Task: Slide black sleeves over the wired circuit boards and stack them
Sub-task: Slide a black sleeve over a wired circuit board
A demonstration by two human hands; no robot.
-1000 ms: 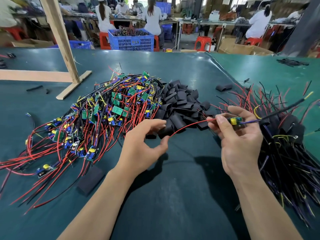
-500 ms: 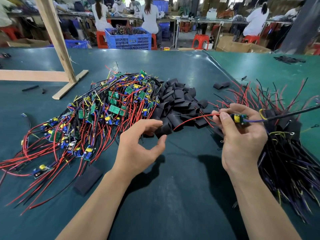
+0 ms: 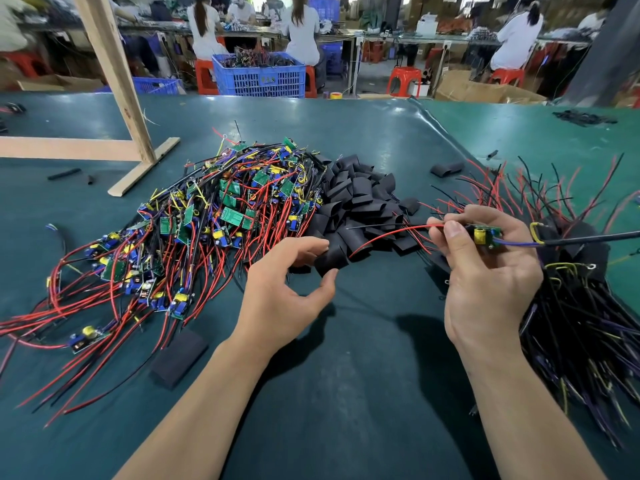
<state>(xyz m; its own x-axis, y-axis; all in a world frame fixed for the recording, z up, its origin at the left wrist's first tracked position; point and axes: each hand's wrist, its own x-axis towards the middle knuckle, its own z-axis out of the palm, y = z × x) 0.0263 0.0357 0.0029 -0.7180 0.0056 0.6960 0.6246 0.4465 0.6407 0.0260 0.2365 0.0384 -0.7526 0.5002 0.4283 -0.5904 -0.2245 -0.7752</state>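
Sleeved pile [image 3: 581, 306] cut off at right edge; background workers [image 3: 301, 26] blurred.

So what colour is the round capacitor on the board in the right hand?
Yellow: the capacitor shows best in the head view.

My two arms are bare from the lower edge of the view up to the wrists, with no sleeve, no glove, no watch and no ring to see, and my left hand [image 3: 277, 299] and my right hand [image 3: 485, 282] have short, plain, unpainted nails.
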